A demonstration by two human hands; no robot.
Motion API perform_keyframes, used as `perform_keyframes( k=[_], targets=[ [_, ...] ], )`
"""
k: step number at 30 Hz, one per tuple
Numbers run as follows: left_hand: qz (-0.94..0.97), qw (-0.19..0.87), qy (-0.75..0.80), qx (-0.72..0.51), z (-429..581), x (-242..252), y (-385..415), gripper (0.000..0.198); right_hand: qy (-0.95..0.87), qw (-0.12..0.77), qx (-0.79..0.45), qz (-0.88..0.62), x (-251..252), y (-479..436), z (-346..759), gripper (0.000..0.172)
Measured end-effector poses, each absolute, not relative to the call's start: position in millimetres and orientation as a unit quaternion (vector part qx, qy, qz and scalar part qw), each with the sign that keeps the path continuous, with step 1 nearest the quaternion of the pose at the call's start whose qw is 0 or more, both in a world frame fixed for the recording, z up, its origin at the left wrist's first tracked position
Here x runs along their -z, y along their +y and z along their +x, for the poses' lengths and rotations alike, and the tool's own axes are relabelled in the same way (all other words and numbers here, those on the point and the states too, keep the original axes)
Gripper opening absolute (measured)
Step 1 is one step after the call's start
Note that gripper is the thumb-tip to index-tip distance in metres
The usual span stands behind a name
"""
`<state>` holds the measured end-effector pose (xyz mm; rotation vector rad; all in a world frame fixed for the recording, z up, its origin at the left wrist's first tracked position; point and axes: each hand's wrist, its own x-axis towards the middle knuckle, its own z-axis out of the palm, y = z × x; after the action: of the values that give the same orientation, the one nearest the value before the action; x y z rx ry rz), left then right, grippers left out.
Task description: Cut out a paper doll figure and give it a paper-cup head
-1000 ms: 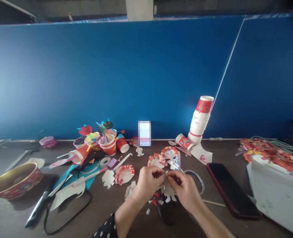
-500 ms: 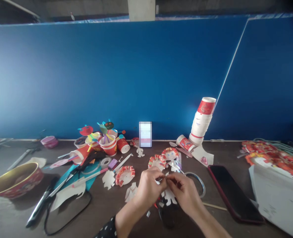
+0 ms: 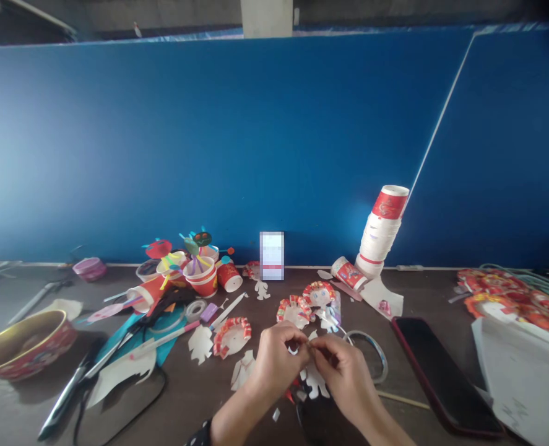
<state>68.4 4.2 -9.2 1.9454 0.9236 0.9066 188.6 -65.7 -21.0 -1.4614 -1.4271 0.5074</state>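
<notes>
My left hand (image 3: 281,353) and my right hand (image 3: 337,365) meet fingertip to fingertip low in the middle of the view. Both are closed in a pinch; whatever lies between the fingers is too small to make out. Just below the fingertips is a white paper cut-out shaped like a figure (image 3: 315,381), partly covered by my right hand. Left of my left hand lies another white paper cut-out (image 3: 243,370). Beyond my fingers are two paper rings with red folded edges, one (image 3: 294,311) nearer and one (image 3: 319,295) with drawn blue eyes.
A phone (image 3: 445,375) and white paper sheets (image 3: 525,371) lie on the right. A leaning stack of paper cups (image 3: 380,232) stands behind. Cups with paper creatures (image 3: 202,277), a tape roll (image 3: 196,310), a soldering-iron-like tool (image 3: 67,396) and a gold-lined bowl (image 3: 28,347) fill the left.
The view has shifted slightly, so things on the table sit a little lower. My hands stay pinched together over the same cut-out, with only small finger movement.
</notes>
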Motion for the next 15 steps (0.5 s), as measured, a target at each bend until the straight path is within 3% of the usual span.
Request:
perform_keyframes(
  k=[8,15],
  targets=[
    [0.704,0.474,0.406,-0.337,65,13,11,0.013,-0.584,0.491,-0.217,-0.609,18,-64,184,0.015],
    [0.550,0.628,0.406,-0.372,67,14,14,0.008,-0.531,0.536,-0.261,-0.602,29,-58,190,0.014]
  ],
)
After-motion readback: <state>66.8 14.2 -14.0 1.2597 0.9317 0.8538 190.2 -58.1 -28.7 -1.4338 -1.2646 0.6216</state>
